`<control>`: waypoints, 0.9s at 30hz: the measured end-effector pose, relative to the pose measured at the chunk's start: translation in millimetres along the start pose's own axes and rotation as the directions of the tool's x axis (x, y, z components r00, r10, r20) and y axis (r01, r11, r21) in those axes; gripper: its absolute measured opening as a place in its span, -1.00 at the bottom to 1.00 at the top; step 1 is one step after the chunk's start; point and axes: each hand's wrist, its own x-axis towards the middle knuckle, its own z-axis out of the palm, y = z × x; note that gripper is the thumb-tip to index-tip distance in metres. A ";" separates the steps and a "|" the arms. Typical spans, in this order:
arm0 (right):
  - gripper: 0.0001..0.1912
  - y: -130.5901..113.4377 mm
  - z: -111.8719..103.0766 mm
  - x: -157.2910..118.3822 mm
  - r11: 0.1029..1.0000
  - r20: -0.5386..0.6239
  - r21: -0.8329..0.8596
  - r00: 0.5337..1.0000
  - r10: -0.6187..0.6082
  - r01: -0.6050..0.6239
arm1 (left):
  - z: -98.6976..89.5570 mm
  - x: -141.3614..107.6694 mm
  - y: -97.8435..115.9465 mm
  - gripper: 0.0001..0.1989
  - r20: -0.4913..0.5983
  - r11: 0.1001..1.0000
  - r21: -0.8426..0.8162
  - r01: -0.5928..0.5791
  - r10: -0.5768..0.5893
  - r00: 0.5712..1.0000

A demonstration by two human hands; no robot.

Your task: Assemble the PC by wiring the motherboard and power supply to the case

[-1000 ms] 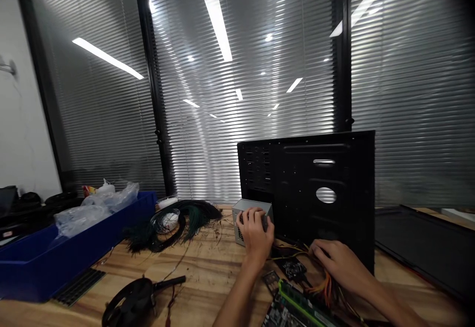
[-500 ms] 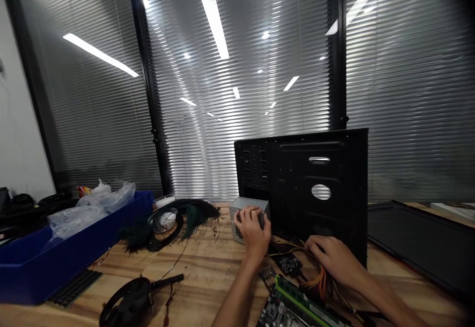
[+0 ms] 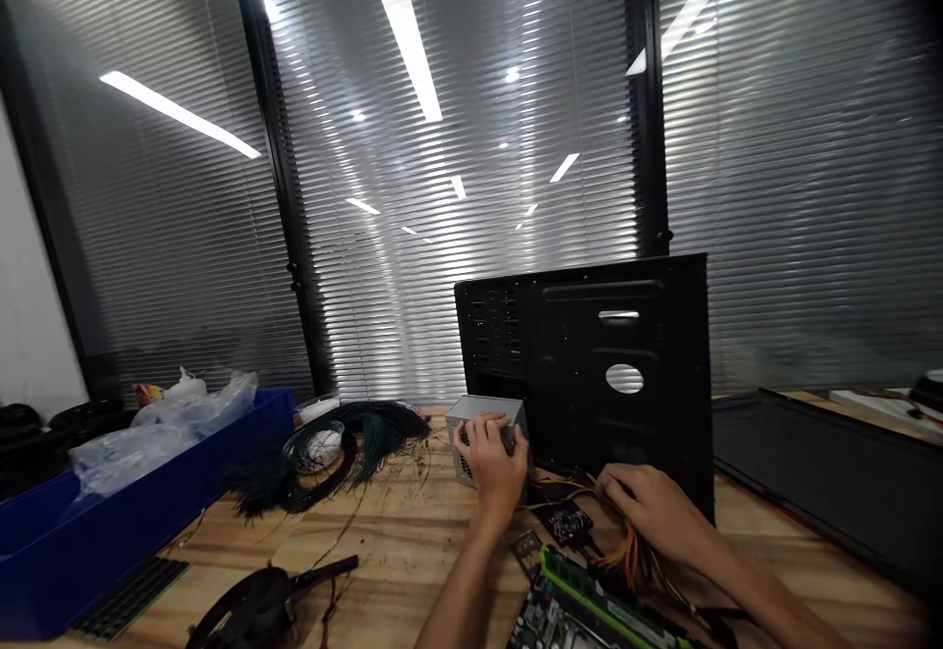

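My left hand [image 3: 495, 458] grips the grey metal power supply [image 3: 480, 405], its fingers curled over the top and near side. The box stands on the wooden table against a black computer case [image 3: 571, 345]. My right hand [image 3: 648, 507] is closed around the power supply's cables [image 3: 628, 563], in front of the case; its fingertips are partly hidden. Below the hands lies a motherboard [image 3: 564, 620] with a green memory stick [image 3: 589, 595], cut off by the lower edge. A small black part with a pale pattern [image 3: 566, 521] sits between the two hands.
At the left stands a blue bin [image 3: 139, 541] holding clear plastic bags [image 3: 158, 428]. A black fan [image 3: 254, 610] lies at the front left, and a bundle of dark wires [image 3: 372, 433] lies farther back. To the right is a flat black panel [image 3: 817, 472].
The whole scene has shifted slightly left as the camera turned a little right. Both hands keep the same hold on the power supply and the cables.
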 end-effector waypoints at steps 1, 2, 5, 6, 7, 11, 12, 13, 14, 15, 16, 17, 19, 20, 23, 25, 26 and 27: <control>-0.58 0.6 0.3 0.1 1.000 0.001 -0.003 1.000 -0.002 0.002 | -1.5 0.4 -0.5 -0.90 0.004 1.000 0.004 -0.010 0.010 1.000; -0.58 1.3 0.6 0.3 1.000 0.001 -0.009 1.000 -0.002 0.002 | -2.4 0.7 -0.9 -0.88 0.006 1.000 0.009 -0.020 0.020 1.000; -0.59 3.7 1.7 0.7 0.999 0.001 -0.037 1.000 0.009 -0.009 | -2.2 0.5 -1.7 -0.84 0.003 0.999 0.033 -0.039 0.039 0.999; -0.60 4.3 2.0 0.9 0.999 0.002 -0.047 1.000 0.011 -0.011 | -1.6 0.3 -1.7 -0.83 0.002 0.998 0.042 -0.044 0.044 0.999; -0.61 4.8 2.2 1.0 0.998 0.002 -0.055 1.000 0.013 -0.013 | -1.0 -0.1 -1.5 -0.83 0.003 0.997 0.052 -0.049 0.049 0.999; -0.64 5.8 2.6 1.0 0.997 0.007 -0.075 1.000 0.012 -0.011 | -1.2 -2.1 0.0 -0.80 0.015 0.992 0.087 -0.090 0.089 0.996; -0.64 5.9 2.7 1.0 0.997 0.006 -0.077 1.000 0.013 -0.012 | -1.9 -2.8 0.4 -0.80 0.014 0.990 0.097 -0.099 0.098 0.995; -0.64 6.0 2.8 1.0 0.997 0.005 -0.077 1.000 0.013 -0.012 | -2.6 -3.5 0.7 -0.80 0.012 0.988 0.108 -0.107 0.106 0.994; -0.63 6.2 3.0 1.0 0.997 0.005 -0.077 1.000 0.011 -0.011 | -3.3 -4.3 0.9 -0.81 0.007 0.986 0.122 -0.111 0.111 0.994; -0.63 6.5 3.1 1.1 0.997 0.005 -0.077 1.000 0.010 -0.010 | -3.9 -4.9 1.1 -0.83 0.003 0.984 0.139 -0.112 0.112 0.994; -0.62 6.7 3.2 1.1 0.997 0.007 -0.078 1.000 0.008 -0.008 | -4.6 -5.4 1.3 -0.84 -0.001 0.981 0.158 -0.110 0.112 0.994; -0.62 6.8 3.2 1.2 0.997 0.009 -0.080 1.000 0.006 -0.005 | -5.3 -5.5 1.3 -0.86 -0.004 0.978 0.180 -0.107 0.109 0.994; -0.62 6.3 2.8 1.3 0.997 0.011 -0.083 1.000 0.006 -0.005 | -7.2 -4.7 0.8 -0.87 0.003 0.968 0.228 -0.106 0.108 0.994; -0.61 5.5 2.3 1.2 0.997 0.014 -0.082 1.000 0.009 -0.008 | -8.4 -3.5 0.2 -0.88 0.018 0.961 0.250 -0.115 0.115 0.993; -0.58 1.4 0.2 0.7 0.997 0.032 -0.073 0.999 0.027 -0.025 | -12.1 1.9 -2.3 -0.80 0.105 0.934 0.294 -0.202 0.178 0.978; -0.57 -1.4 -1.0 0.3 0.997 0.042 -0.071 0.998 0.037 -0.034 | -13.3 5.8 -3.1 -0.75 0.163 0.915 0.309 -0.258 0.216 0.963; -0.56 -2.4 -1.3 0.2 0.997 0.046 -0.071 0.998 0.039 -0.036 | -13.2 7.2 -2.7 -0.74 0.183 0.908 0.319 -0.270 0.221 0.958; -0.56 -3.1 -1.5 0.0 0.997 0.049 -0.073 0.998 0.041 -0.037 | -12.6 8.1 -1.5 -0.74 0.196 0.903 0.331 -0.272 0.216 0.957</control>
